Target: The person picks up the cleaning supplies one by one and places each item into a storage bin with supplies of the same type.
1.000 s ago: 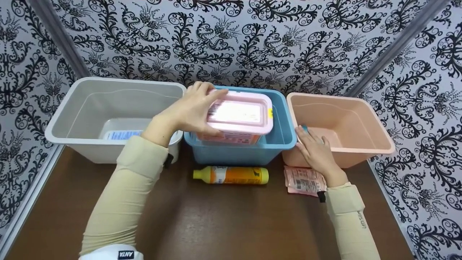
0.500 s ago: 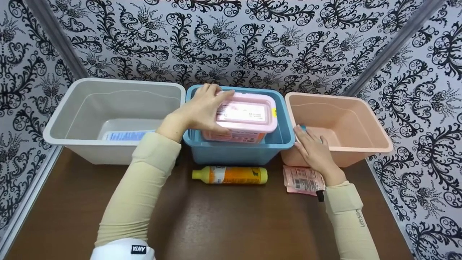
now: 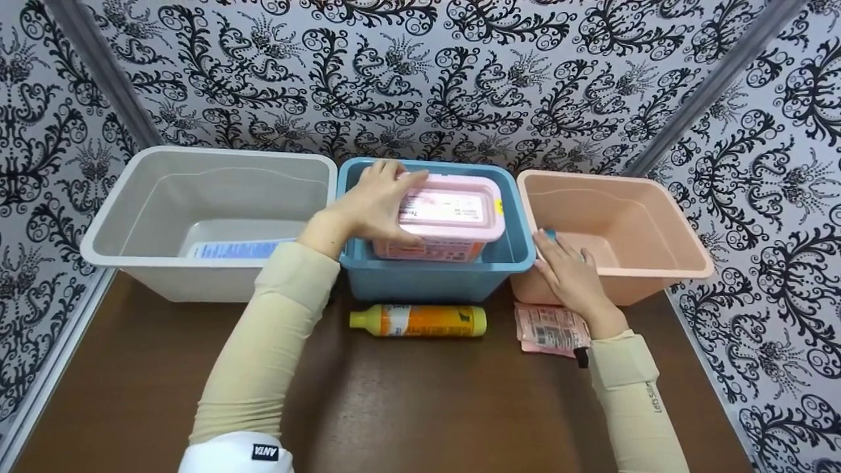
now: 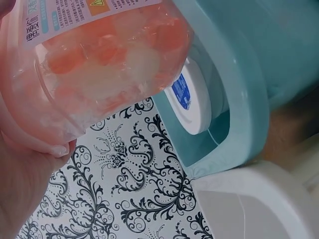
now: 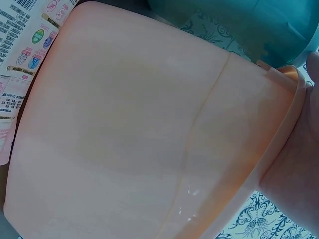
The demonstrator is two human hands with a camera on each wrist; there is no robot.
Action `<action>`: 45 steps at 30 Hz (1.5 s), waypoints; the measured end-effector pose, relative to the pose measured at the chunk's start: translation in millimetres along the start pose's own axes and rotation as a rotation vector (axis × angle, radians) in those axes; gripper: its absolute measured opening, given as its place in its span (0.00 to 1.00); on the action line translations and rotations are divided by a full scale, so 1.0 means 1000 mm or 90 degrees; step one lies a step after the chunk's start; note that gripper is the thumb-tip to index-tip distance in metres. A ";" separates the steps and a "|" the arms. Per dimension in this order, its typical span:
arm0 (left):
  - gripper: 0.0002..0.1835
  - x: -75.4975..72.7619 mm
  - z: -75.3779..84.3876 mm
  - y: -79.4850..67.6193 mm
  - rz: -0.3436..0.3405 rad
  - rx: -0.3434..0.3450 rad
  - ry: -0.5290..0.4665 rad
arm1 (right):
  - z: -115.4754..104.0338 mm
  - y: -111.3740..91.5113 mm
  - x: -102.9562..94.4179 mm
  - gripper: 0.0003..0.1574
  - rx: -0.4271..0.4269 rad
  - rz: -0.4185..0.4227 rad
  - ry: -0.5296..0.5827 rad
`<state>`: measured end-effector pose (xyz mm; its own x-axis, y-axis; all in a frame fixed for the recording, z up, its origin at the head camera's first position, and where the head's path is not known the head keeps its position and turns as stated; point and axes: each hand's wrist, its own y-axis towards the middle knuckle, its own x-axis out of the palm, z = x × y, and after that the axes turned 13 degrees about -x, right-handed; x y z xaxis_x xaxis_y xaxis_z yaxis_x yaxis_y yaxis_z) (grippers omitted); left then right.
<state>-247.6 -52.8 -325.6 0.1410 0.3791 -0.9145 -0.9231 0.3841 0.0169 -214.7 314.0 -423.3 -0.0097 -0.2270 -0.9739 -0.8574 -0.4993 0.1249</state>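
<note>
My left hand (image 3: 374,207) grips one end of a tub of pods (image 3: 453,207) with a pink lid, fingers at its far edge and thumb at the near one. The tub sits tilted inside the mouth of the blue bin (image 3: 427,282). Soft orange and white pods show through its clear wall in the left wrist view. Close below it, a white lid (image 4: 197,99) with a blue label shows inside the bin. My right hand (image 3: 571,272) rests on the near left corner of the peach bin (image 3: 657,272), fingers straight over the rim. A small teal patch (image 3: 550,234) shows at its fingertips.
A grey bin (image 3: 217,282) stands at the left, a blue-printed pack (image 3: 236,249) lying inside. On the brown table (image 3: 420,407), a yellow and orange bottle (image 3: 420,320) lies before the blue bin. A pink pouch (image 3: 548,328) lies under my right wrist. Patterned walls enclose the back and sides.
My left hand has carried the tub slightly to the right, more centrally over the blue bin. The right hand has stayed at the peach bin's rim.
</note>
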 end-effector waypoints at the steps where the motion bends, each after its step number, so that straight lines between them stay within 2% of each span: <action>1: 0.57 0.001 0.000 0.001 -0.001 -0.002 -0.002 | 0.000 0.000 0.000 0.33 0.000 0.000 -0.003; 7: 0.57 0.006 0.000 0.004 -0.004 -0.008 -0.011 | 0.000 0.000 0.001 0.33 0.001 0.000 -0.006; 20: 0.57 0.019 -0.003 0.012 -0.010 -0.007 0.011 | 0.001 0.001 0.000 0.34 -0.001 0.002 -0.005; 27: 0.57 0.026 -0.005 0.013 -0.008 -0.007 0.012 | 0.001 0.000 0.001 0.34 -0.003 0.005 -0.005; 34: 0.57 0.033 -0.006 0.012 -0.020 -0.028 0.016 | 0.003 0.000 0.002 0.33 -0.009 0.007 -0.011; 45: 0.57 0.047 -0.009 0.016 -0.028 -0.024 0.020 | 0.002 0.000 0.002 0.34 -0.005 0.008 -0.005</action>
<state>-259.5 -36.3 -371.6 0.1720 0.3361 -0.9260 -0.9289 0.3683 -0.0388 -215.8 315.0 -425.3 -0.0248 -0.2273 -0.9735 -0.8529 -0.5032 0.1393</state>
